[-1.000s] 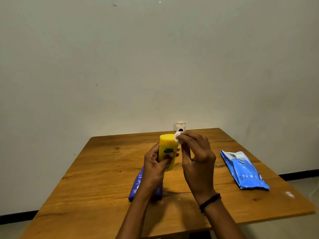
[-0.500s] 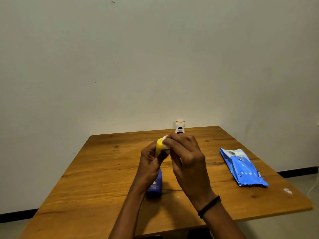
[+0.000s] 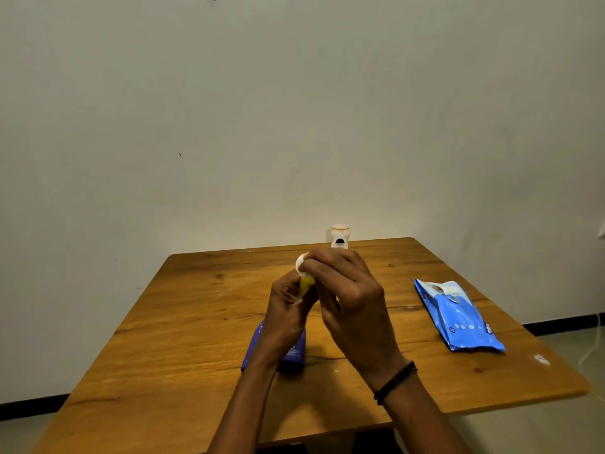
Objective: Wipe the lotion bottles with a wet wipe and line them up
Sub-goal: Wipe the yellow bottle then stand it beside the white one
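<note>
Yellow bottle (image 3: 306, 285) held above glossy wood-grain table (image 3: 196, 322), mid-wipe.
Left hand (image 3: 288, 309) fingers curl round the smooth bottle, mostly hidden; right hand (image 3: 353, 303) fingers pinch wadded white wipe (image 3: 301, 265) against its top. Blue bottle (image 3: 293, 355) lies flat beneath.

A wooden counter (image 3: 196, 322) fills the lower half of the view, its grain running side to side. A small white mark (image 3: 541, 359) sits near its edge at 4 o'clock. A plain pale wall (image 3: 294, 109) rises behind at 12 o'clock. Black skirting (image 3: 32, 409) lines the wall's foot at 8 o'clock. Pale floor (image 3: 556, 430) shows at 5 o'clock.
</note>
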